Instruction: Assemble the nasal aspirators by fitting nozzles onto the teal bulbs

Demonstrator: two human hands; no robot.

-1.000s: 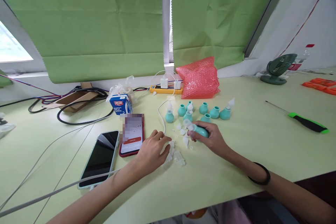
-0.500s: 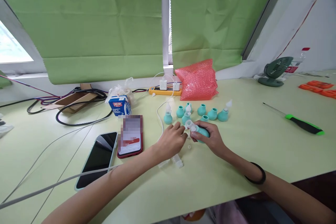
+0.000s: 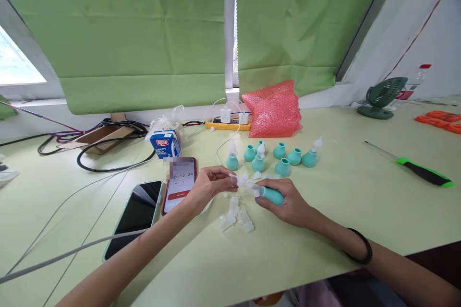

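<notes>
My right hand [image 3: 290, 204] is wrapped round a teal rubber squeeze bulb [image 3: 272, 195] lying sideways, with a clear plastic connector [image 3: 253, 187] on its end pointing left. Between thumb and fingers, my left hand [image 3: 212, 187] pinches a small translucent nozzle tip [image 3: 237, 179], close to that connector. Below the hands lie loose clear plastic tubes [image 3: 246, 221] and tiny white rings. Several teal bulbs [image 3: 282, 168] stand beyond the hands; some carry clear tips, such as the bulb at the right [image 3: 309, 158], while others have open necks.
Two phones, one red-cased [image 3: 180, 182] and one dark-screened [image 3: 137, 216], lie left beside a blue milk carton [image 3: 165, 145]. A cable [image 3: 72, 257] crosses by the left forearm. Behind are a power strip [image 3: 226, 125] and pink bubble wrap [image 3: 274, 110]; rightward, a screwdriver [image 3: 421, 170] and fan [image 3: 385, 98].
My left hand has moved left and up, away from the loose tubes, and now shows a nozzle tip in its fingers. The right hand with the bulb has come slightly lower.
</notes>
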